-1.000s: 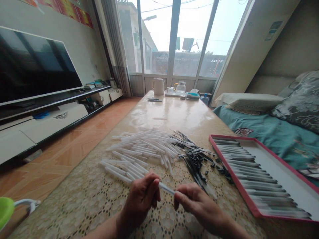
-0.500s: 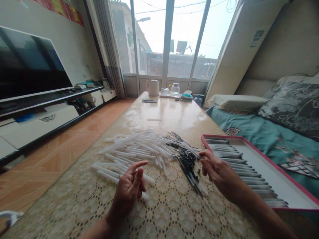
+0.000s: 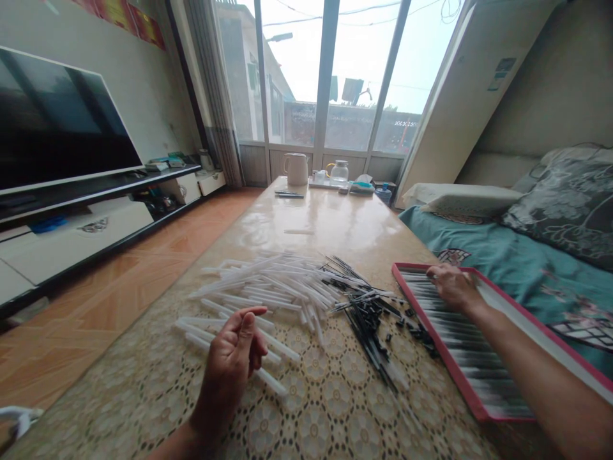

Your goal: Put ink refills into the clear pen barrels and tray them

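Nothing readable — one small label (image 3: 502,73) too blurred

the tray (image 3: 435,338) has a red rim, the tubes (image 3: 258,287) are translucent white, the rods (image 3: 366,322) black, the bedsheet (image 3: 527,268) teal, and the cloth (image 3: 316,415) cream lace.

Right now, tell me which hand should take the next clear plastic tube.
Left, probably: the left hand looks empty and hovers right beside the clear plastic tubes, while the right hand is farther off, over at the red-rimmed tray.
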Tool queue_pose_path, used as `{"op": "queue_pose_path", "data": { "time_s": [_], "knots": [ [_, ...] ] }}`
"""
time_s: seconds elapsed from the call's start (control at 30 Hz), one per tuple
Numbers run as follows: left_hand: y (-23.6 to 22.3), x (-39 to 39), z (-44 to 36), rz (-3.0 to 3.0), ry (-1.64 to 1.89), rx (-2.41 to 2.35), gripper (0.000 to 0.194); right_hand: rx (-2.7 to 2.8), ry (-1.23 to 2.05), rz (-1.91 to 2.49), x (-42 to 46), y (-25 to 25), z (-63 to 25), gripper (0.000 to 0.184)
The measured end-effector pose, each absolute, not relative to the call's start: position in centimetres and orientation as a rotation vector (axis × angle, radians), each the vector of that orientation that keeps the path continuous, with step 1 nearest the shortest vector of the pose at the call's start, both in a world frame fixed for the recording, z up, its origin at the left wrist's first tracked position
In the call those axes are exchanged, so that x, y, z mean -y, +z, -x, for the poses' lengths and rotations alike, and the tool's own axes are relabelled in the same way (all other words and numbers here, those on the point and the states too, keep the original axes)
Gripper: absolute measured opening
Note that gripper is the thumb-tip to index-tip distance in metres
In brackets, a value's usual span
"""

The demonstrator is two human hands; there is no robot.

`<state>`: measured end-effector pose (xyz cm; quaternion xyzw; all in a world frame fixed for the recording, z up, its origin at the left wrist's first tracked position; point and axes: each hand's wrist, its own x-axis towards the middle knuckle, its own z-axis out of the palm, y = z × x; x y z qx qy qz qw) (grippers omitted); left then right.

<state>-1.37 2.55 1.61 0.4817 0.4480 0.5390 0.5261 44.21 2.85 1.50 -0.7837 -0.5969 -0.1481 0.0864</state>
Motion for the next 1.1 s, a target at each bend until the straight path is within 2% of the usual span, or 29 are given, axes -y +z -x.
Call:
{"op": "queue_pose_path", "data": {
  "time_s": [0.23, 0.47, 0.57, 0.9, 1.0, 1.1],
  "knots": [
    [1.4, -2.5, 1.4, -1.103, 1.299, -1.064, 0.033, 1.738, -0.439, 2.129, -3.5, 2.3, -38.7, 0.027],
    [1.2, -2.4, 1.4, -1.031, 1.269, -1.041, 0.031, 2.006, -0.101, 1.8, -1.3, 1.8, -24.8, 0.014],
    [1.2, -2.4, 1.4, -1.029, 1.256, -1.037, 0.029, 2.002, -0.079, 1.776, -1.5, 1.4, -21.7, 0.013],
    [1.5, -2.2, 1.2, -1.084, 1.172, -0.994, 0.03, 1.879, -0.091, 1.818, -1.8, 1.1, -21.2, 0.008],
    [1.7, -1.8, 0.8, -1.049, 1.001, -0.871, 0.028, 1.671, 0.03, 1.804, -0.4, 1.5, -21.9, 0.007],
    [1.6, -1.1, 0.1, -0.896, 0.851, -0.72, 0.034, 1.509, 0.26, 1.708, 1.2, 1.9, -21.8, 0.012]
  ]
}}
